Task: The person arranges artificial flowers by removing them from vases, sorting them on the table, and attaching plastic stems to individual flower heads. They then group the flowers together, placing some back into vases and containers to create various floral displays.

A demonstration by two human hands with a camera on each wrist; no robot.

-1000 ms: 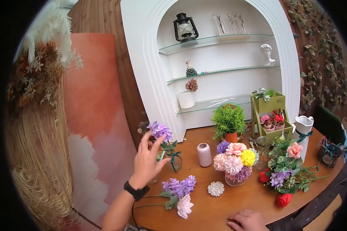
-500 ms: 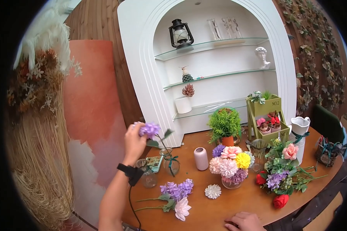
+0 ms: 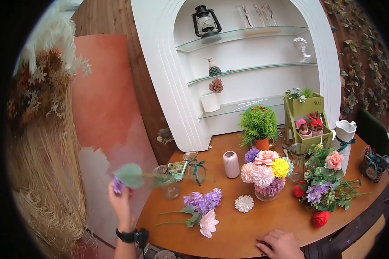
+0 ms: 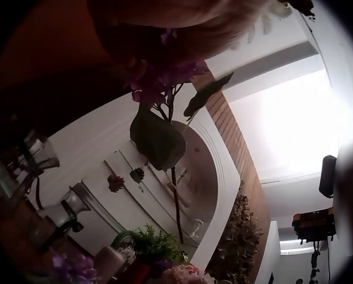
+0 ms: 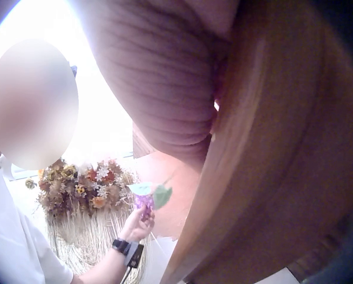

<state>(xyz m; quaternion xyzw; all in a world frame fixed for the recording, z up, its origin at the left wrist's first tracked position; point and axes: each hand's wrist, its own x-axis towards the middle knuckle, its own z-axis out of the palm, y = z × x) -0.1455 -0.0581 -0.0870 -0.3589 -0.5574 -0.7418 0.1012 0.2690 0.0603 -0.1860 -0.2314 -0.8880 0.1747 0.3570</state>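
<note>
My left hand (image 3: 122,207) grips a purple hydrangea stem by its blossom (image 3: 117,185), off the table's left edge. Its green leaf (image 3: 129,176) and blurred stem point right, toward the glass jars. In the left wrist view the bare stem (image 4: 176,201) hangs below the leaves. A glass jar with a teal ribbon (image 3: 197,171) stands on the table beside a plain glass jar (image 3: 171,189). On the table's front edge rests my right hand (image 3: 282,245), holding nothing, with its fingers loosely bent.
Purple flowers (image 3: 203,200) and a pale pink flower (image 3: 208,224) lie near the front. A white bloom (image 3: 244,203), a pink vase (image 3: 231,165), a mixed bouquet (image 3: 263,175) and greenery with roses (image 3: 320,190) occupy the table. Behind stands a white arched shelf (image 3: 155,64).
My left hand has taken hold of the purple hydrangea, drawn its stem out of the ribboned jar, and swung it left and down. The right hand stays on the table edge.
</note>
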